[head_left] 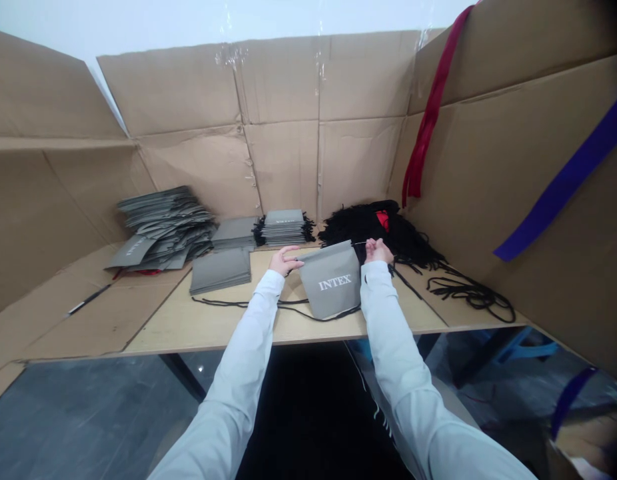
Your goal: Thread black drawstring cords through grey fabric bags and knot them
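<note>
A grey fabric pouch printed with white INTEX [331,283] stands tilted on the light wooden table [223,330], its top edge raised between my hands. My left hand [284,260] grips the pouch's upper left corner. My right hand [378,251] pinches a thin wire [358,243] at the upper right corner, where the pouch's top edge meets it. A black cord [268,303] trails from the pouch along the table beneath my forearms. Both sleeves are white.
Stacks of grey pouches [163,227] lie to the left, and one stack has black cord ends [283,228]. A heap of black cords [368,227] with some red inside lies at the back right. Cardboard walls [288,100] surround the table, with a red strap [428,113] and a blue strap [563,180].
</note>
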Demonstrator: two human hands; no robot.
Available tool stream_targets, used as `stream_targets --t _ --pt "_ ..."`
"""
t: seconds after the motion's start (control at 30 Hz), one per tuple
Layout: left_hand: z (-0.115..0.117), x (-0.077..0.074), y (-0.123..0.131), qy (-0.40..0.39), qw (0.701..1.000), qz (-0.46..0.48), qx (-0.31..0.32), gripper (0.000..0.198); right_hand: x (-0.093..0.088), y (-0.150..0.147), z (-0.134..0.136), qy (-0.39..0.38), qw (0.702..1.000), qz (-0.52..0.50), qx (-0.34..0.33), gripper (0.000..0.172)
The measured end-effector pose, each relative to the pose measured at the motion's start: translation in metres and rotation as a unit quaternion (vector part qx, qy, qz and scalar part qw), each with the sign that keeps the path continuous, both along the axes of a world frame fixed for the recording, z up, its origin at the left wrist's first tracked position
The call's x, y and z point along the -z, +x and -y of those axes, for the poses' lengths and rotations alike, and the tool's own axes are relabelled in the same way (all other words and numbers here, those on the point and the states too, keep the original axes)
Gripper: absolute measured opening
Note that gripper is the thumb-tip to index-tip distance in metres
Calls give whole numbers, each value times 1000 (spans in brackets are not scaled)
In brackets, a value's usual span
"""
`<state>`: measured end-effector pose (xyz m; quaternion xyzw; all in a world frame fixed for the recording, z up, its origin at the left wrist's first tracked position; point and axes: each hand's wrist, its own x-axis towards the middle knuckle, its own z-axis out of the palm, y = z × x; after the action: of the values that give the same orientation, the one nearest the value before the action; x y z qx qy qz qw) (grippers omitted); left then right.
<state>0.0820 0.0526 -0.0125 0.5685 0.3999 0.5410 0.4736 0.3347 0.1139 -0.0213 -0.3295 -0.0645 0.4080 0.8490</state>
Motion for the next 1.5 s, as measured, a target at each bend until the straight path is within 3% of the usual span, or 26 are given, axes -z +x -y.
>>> stream_targets --t 0.27,0.63,0.83,1.13,1.5 --pt "-7 6 -11 -44 999 12 -8 42 14 29 -2 -1 999 -11 52 11" --pt "-20 20 -23 -88 996 22 7 44 14 61 -9 -6 996 -13 85 11" --pt "-18 18 -23 -99 993 59 20 42 12 79 -5 -12 995 -26 95 9" --pt "-13 12 -22 -112 990 80 2 36 18 92 -6 -47 992 -18 117 20" --pt "-17 16 -32 -102 991 86 -8 37 21 102 -1 -56 979 -101 165 22"
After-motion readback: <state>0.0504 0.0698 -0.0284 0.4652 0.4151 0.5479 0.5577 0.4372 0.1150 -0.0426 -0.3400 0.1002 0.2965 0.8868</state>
